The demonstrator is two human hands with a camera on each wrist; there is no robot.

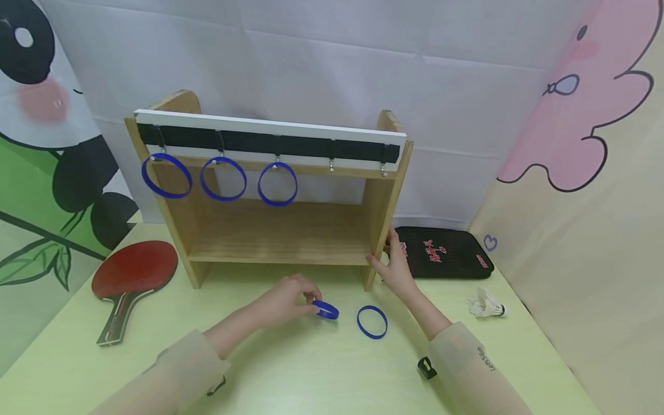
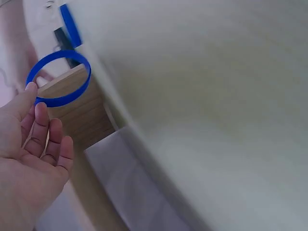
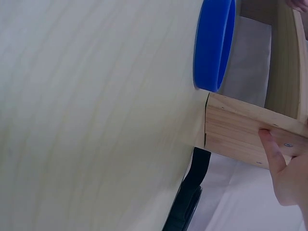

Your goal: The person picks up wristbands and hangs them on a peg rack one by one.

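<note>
Between the thumb and fingers of my left hand (image 1: 290, 300) a blue ring (image 1: 327, 310) is pinched at its edge, just above the table. The left wrist view also shows this ring (image 2: 61, 102) at the fingertips. My right hand (image 1: 398, 271) holds the right side panel (image 1: 386, 213) of a wooden rack, its thumb near the front edge; some fingers are hidden. A second blue ring (image 1: 372, 322) lies on the table between the hands. Three blue rings hang from the rack's hooks: left ring (image 1: 147, 177), middle ring (image 1: 205, 188), right ring (image 1: 263, 195).
Two hooks at the right, an inner hook (image 1: 331, 167) and an outer hook (image 1: 384, 172), carry no ring. A red table tennis bat (image 1: 136, 266) lies left. Right of the rack are a black case (image 1: 448, 253), a shuttlecock (image 1: 486, 304) and a small black object (image 1: 427, 368).
</note>
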